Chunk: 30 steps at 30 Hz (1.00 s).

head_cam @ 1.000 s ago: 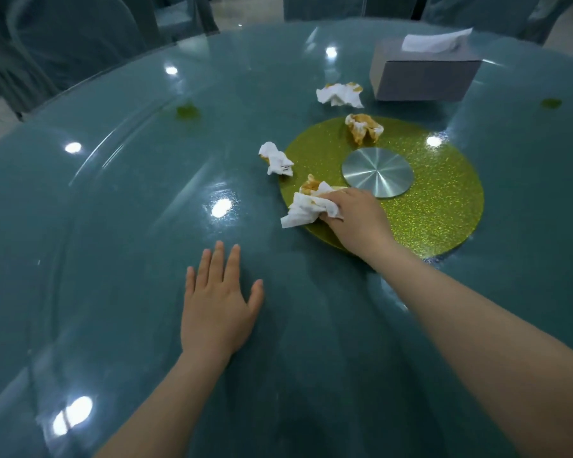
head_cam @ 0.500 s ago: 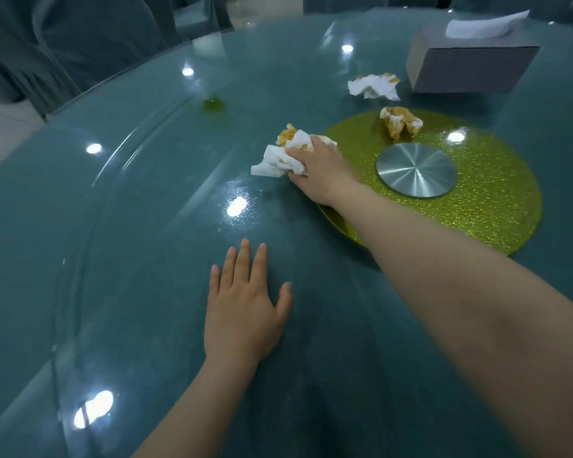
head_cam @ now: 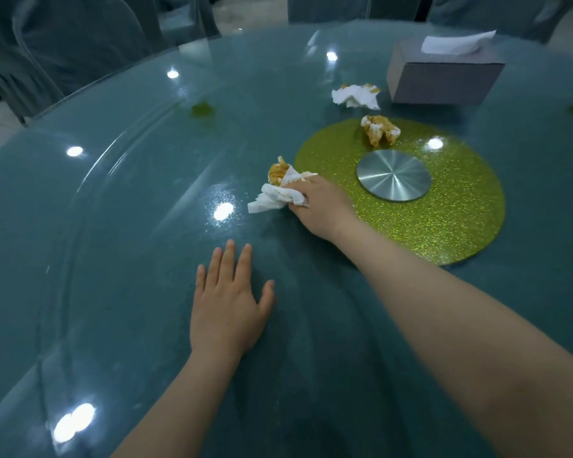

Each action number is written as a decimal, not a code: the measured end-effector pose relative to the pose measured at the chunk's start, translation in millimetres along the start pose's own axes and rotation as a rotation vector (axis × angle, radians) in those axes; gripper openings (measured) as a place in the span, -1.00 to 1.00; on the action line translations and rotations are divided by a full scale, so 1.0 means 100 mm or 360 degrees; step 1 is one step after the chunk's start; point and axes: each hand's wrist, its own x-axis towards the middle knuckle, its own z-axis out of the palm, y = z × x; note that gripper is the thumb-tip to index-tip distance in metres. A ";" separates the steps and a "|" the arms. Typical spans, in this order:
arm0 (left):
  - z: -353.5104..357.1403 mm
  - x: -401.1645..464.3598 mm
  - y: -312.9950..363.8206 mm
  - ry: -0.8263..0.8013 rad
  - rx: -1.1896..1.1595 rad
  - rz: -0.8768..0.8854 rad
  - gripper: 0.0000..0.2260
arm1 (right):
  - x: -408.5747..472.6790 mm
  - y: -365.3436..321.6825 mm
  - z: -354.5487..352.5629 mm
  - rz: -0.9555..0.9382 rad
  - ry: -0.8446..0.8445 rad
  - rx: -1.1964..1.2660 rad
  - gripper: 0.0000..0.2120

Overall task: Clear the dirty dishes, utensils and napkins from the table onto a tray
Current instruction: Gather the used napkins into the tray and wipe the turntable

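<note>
Two bare hands on the round teal glass table (head_cam: 119, 246).
The left hand (head_cam: 227, 304) lies flat, fingers straight and slightly spread; the right hand (head_cam: 321, 206), arm outstretched, grips a bunch of crumpled, orange-stained white napkins (head_cam: 278, 190) beside the glittery green disc (head_cam: 457, 206).

I see dim, cool, teal-tinted light from overhead lamps. They show as small white glare spots on the glossy table (head_cam: 119, 266): one just beyond my left hand (head_cam: 227, 312), one near my left forearm, others far past my right hand (head_cam: 325, 209). Soft, faint shadows lie beneath both arms. The wide lens bows the table's rim at the left edge. My near right forearm looks soft, slightly blurred.
</note>
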 end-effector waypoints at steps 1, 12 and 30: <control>0.00 -0.01 0.01 0.0000 -0.0001 -0.0002 -0.33 | -0.04 0.01 0.00 0.0006 0.0005 0.0014 -0.69; 0.01 -0.22 0.22 -0.0055 -0.0021 -0.0103 -0.37 | -0.51 -0.01 -0.07 0.0063 -0.0028 0.0080 -0.67; -0.04 -1.06 0.85 -0.0207 0.0050 0.0019 -0.37 | -1.62 0.10 -0.38 0.0299 -0.0055 0.0186 -0.68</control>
